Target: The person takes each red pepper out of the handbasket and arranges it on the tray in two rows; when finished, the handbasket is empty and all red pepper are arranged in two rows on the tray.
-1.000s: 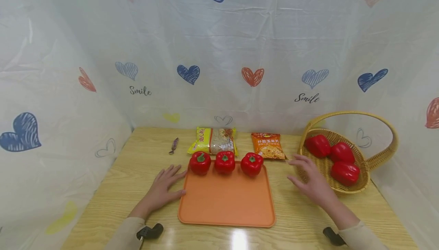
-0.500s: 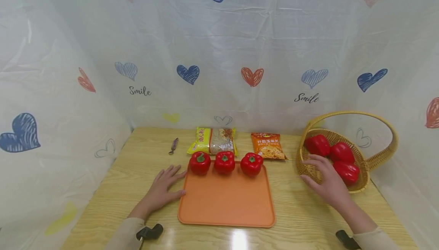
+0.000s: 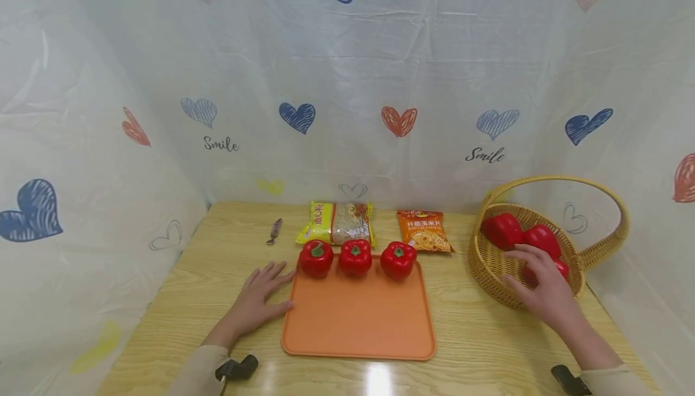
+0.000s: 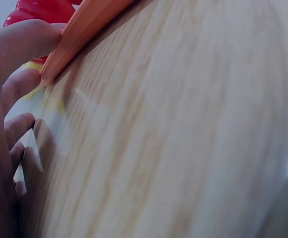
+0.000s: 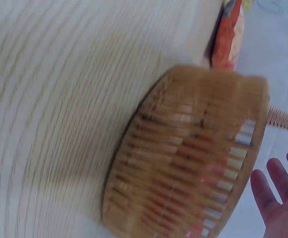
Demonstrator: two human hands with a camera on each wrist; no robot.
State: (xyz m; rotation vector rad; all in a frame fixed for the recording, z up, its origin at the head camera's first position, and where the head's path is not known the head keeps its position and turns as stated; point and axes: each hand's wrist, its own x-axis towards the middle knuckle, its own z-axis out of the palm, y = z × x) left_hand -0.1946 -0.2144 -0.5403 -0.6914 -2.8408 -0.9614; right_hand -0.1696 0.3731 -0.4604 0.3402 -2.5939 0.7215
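My left hand rests at the left edge of the orange tray, its thumb and a finger touching the rim, as the left wrist view also shows. Along the tray's far edge stand three red bell peppers, a left one, a middle one and a right one. My right hand hovers over the near side of the wicker basket, fingers spread and holding nothing. Inside the basket lie three more red peppers: one at the back, one at the right, and a near one partly hidden by the hand.
Behind the tray lie a yellow food packet and an orange snack bag. A small wrapped candy is at the back left of the wooden table. The basket's tall handle arches above it.
My right hand has moved right, from beside the basket to over it, and now covers part of the near pepper. My left hand and the tray have stayed put.
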